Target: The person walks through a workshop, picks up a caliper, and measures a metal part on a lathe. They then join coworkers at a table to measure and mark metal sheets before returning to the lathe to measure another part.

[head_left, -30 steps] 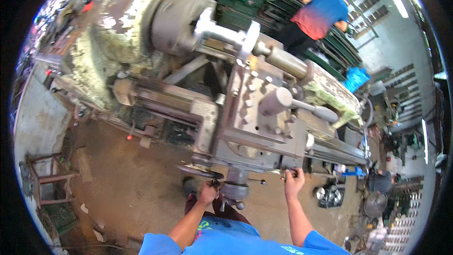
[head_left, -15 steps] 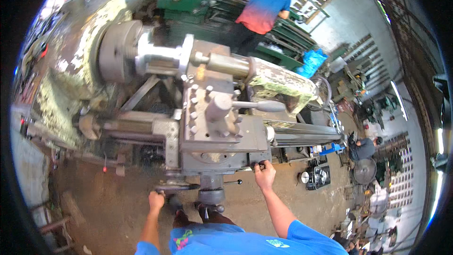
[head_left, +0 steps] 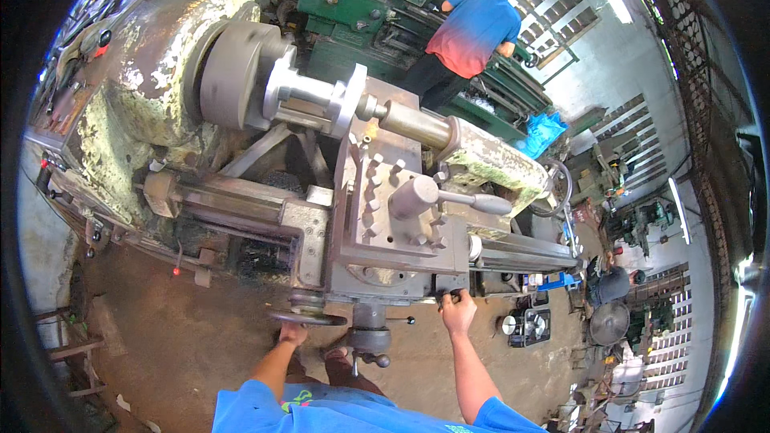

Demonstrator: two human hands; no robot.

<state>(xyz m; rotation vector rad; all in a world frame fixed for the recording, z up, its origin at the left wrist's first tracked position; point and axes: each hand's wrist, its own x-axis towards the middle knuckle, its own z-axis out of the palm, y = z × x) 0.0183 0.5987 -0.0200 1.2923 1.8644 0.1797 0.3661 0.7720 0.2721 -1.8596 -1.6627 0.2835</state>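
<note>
Head view, looking down on a large metal lathe with chipped cream-green paint [head_left: 140,72]. The left hand [head_left: 293,333] lies at the near side of a dark, round metal handwheel [head_left: 309,318], seen almost edge-on, its rim spanning left to right; the wheel lies just beyond the fingers, with more of its rim to their right than to their left. Whether these fingers are clamped or merely resting cannot be told, their tips being hidden. The right hand [head_left: 458,313], well apart from the wheel and thus the farther from it, has its fingers closed on a small dark handle [head_left: 447,295] at the front right of the grey metal carriage [head_left: 361,282]. Beyond both hands, past the block-shaped steel tool post [head_left: 385,224], a bright silvery flanged shaft [head_left: 313,91] sits between the dark cylindrical chuck [head_left: 233,76] and the paint-chipped tailstock [head_left: 497,164], its long axis sloping from upper left to lower right.
</note>
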